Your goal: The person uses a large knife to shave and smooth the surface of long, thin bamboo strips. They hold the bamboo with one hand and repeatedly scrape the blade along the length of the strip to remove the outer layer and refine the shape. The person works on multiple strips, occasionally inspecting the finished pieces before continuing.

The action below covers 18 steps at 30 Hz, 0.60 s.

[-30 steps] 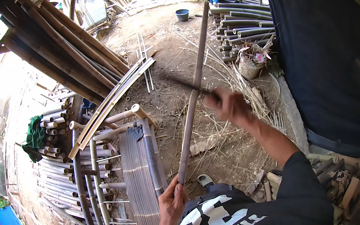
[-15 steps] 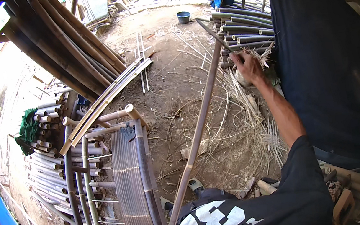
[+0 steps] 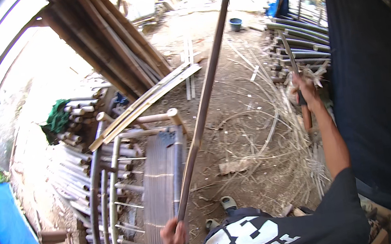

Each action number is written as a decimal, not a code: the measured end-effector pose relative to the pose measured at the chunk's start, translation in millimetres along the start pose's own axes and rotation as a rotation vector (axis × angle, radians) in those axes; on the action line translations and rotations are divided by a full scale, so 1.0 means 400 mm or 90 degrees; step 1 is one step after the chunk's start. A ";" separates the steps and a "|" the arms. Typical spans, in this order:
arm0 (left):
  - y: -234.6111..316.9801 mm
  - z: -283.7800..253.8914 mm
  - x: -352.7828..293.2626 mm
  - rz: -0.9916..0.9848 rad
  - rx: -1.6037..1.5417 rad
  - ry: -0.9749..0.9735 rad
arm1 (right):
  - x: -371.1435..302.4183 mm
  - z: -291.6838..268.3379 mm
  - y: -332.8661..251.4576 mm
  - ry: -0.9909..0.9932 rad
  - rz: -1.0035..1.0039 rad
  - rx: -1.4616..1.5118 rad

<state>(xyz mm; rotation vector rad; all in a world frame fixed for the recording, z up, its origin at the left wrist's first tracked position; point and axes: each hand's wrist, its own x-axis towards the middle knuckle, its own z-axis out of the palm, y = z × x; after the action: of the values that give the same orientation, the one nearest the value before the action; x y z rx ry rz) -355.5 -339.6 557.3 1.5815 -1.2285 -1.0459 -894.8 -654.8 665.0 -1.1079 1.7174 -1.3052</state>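
**A:** ok, how's this person holding everything?

**B:** left hand [image 3: 172, 236] is low at the near side, left of the body, fingers clamped round the near end of a long bamboo pole [image 3: 203, 98]. The pole slants up and away from that fist, leaning a bit right toward its far end.

**A:** and the right one?

**B:** right arm's stretched way out to the right, and the right hand [image 3: 305, 89] has its fingers wrapped on a long knife [image 3: 288, 51]. Blade points up and away, well apart from the pole, brown butt of the handle poking out below the fist.

**A:** counts?

**B:** one pole in hand, one knife. Two shoes [image 3: 228, 202] on the dirt floor, one dark bucket [image 3: 236, 24] out far. At least two pale split strips [image 3: 153, 103] lie across the bamboo frame [image 3: 173, 115] on the left, plus one dark rag [image 3: 167, 138] on that frame. Round poles [image 3: 300, 52] are piled far right, too many overlapping for me to count, sorry.
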 end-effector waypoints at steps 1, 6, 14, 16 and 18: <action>0.011 0.020 0.074 0.072 -0.078 0.016 | -0.046 0.057 0.026 -0.044 -0.007 0.002; 0.132 0.100 0.409 0.232 0.279 0.103 | -0.369 0.357 0.148 -0.284 0.204 0.244; 0.307 0.268 0.511 0.090 -0.319 0.037 | -0.602 0.593 0.170 -0.234 0.316 0.493; 0.283 0.310 0.471 0.064 -0.303 0.028 | -0.565 0.620 0.162 -0.140 0.287 0.548; 0.255 0.352 0.421 0.066 -0.269 0.045 | -0.527 0.631 0.157 -0.091 0.327 0.590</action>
<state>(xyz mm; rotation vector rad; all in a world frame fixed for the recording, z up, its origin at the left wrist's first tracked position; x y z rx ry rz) -488.4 -538.5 595.9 1.2050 -0.9548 -1.0888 -600.0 -545.8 549.3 -0.1923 0.9712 -1.3847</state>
